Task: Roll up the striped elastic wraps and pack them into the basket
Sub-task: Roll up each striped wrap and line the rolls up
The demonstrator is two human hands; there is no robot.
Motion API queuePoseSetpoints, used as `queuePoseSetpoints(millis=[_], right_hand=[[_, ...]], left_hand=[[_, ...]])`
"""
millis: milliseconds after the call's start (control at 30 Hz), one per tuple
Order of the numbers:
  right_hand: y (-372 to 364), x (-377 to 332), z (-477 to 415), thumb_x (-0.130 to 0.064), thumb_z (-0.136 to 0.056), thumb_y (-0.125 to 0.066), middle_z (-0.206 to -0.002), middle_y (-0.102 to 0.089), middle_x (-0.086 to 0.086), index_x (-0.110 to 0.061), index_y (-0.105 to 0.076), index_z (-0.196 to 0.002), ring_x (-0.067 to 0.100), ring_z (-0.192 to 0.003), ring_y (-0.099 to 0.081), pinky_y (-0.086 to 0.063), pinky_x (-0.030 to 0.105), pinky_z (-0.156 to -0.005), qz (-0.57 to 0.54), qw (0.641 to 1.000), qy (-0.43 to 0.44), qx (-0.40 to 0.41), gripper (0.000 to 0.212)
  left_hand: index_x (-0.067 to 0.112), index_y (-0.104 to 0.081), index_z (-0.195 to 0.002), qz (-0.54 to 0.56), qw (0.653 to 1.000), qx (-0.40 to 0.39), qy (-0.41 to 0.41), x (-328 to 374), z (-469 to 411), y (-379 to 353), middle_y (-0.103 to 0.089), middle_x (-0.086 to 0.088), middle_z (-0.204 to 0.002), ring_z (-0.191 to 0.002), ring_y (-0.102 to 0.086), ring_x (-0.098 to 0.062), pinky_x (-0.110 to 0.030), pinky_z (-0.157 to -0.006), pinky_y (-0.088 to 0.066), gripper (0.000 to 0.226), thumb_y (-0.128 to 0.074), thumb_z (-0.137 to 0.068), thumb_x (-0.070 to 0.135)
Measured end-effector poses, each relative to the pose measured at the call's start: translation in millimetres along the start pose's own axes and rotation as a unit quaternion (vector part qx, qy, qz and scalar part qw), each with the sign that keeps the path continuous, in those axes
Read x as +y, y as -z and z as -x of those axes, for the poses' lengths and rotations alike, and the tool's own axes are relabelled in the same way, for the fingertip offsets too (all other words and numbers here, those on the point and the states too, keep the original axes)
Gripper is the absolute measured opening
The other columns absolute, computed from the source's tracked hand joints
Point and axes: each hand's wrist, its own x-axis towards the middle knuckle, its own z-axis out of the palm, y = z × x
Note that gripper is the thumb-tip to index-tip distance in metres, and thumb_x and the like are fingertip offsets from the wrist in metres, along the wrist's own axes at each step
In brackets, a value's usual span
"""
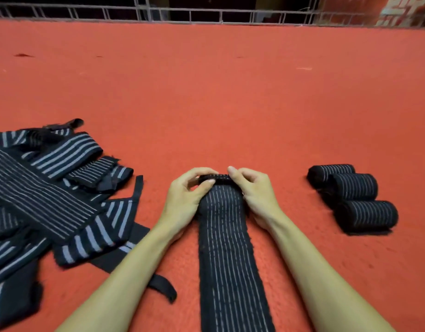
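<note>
Left hand (182,200) and right hand (257,195) fingers (205,185) pinch the striped wrap (228,259), its seemingly small roll mostly hidden, tail cut off.

The person's arms are bare as far up as can be seen: a slim left forearm (125,279) and right forearm (314,271), both uncovered. The left hand (185,200) and right hand (254,195) are bare too, with short, plain fingernails (231,169).
</note>
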Motion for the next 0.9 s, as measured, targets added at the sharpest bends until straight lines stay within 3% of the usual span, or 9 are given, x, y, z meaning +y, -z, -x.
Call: queuePoseSetpoints(millis=[167, 300, 433, 533, 633, 900], right_hand=[[1.5, 6.2, -2.1, -0.022, -0.092, -0.061, -0.077, -0.067, 0.003, -0.005, -0.07, -0.084, 0.009, -0.072, -0.058, -0.046, 0.023, -0.065, -0.024, 1.0, -0.011, -0.013, 0.021], [0.9, 9.8, -5.5, -0.021, -0.09, -0.064, -0.081, -0.07, 0.001, -0.006, -0.071, -0.088, 0.006, -0.073, -0.061, -0.047, 0.02, -0.067, 0.003, 1.0, 0.006, -0.003, 0.017], [0.4, 9.8, -4.5, -0.015, -0.089, -0.066, -0.087, -0.072, 0.001, -0.007, -0.072, -0.091, 0.004, -0.078, -0.063, -0.048, 0.018, -0.075, 0.034, 0.998, 0.054, 0.013, 0.01], [-1.2, 5.6, -2.6, -0.008, -0.087, -0.067, -0.088, -0.072, 0.003, -0.009, -0.072, -0.089, 0.006, -0.082, -0.063, -0.049, 0.019, -0.08, 0.055, 0.995, 0.083, 0.025, 0.005], [-1.1, 4.7, -2.4, -0.005, -0.085, -0.068, -0.082, -0.07, -0.007, -0.02, -0.069, -0.08, 0.002, -0.078, -0.062, -0.047, 0.016, -0.078, 0.07, 0.992, 0.094, 0.035, 0.015], [-3.2, 0.4, 4.5, -0.003, -0.083, -0.069, -0.082, -0.069, -0.003, -0.014, -0.069, -0.082, 0.005, -0.08, -0.062, -0.049, 0.022, -0.078, 0.012, 0.997, 0.075, 0.009, 0.011]], left_hand=[[0.017, -0.063, -0.095, 0.041, 0.999, -0.024, 0.02, -2.3, 0.0, -2.0, -0.065, 0.012, -0.094, -0.082, -0.06, 0.004, -0.01, -0.076, -0.044, 0.02, -0.056, -0.091, -0.001], [0.017, -0.063, -0.096, 0.055, 0.998, -0.015, 0.037, -7.2, -0.9, -2.2, -0.066, 0.011, -0.093, -0.081, -0.059, 0.003, -0.011, -0.073, -0.044, 0.018, -0.057, -0.091, 0.001], [0.022, -0.066, -0.092, 0.084, 0.995, -0.002, 0.046, -7.5, 1.5, -1.9, -0.067, 0.01, -0.089, -0.081, -0.057, -0.002, -0.017, -0.069, -0.045, 0.006, -0.062, -0.09, 0.018], [0.018, -0.063, -0.1, 0.057, 0.998, 0.0, 0.034, -6.5, 2.2, -2.1, -0.066, 0.006, -0.091, -0.077, -0.057, 0.003, -0.012, -0.069, -0.045, 0.011, -0.056, -0.094, 0.013], [0.012, -0.058, -0.112, 0.076, 0.995, -0.019, 0.056, -3.7, 4.4, -2.5, -0.064, 0.0, -0.09, -0.073, -0.059, 0.004, -0.011, -0.066, -0.046, 0.02, -0.053, -0.094, 0.006], [0.016, -0.059, -0.099, 0.013, 1.0, -0.02, -0.021, 1.8, 7.7, -0.3, -0.062, 0.004, -0.095, -0.083, -0.058, 0.005, -0.01, -0.075, -0.045, 0.022, -0.049, -0.094, -0.004]])
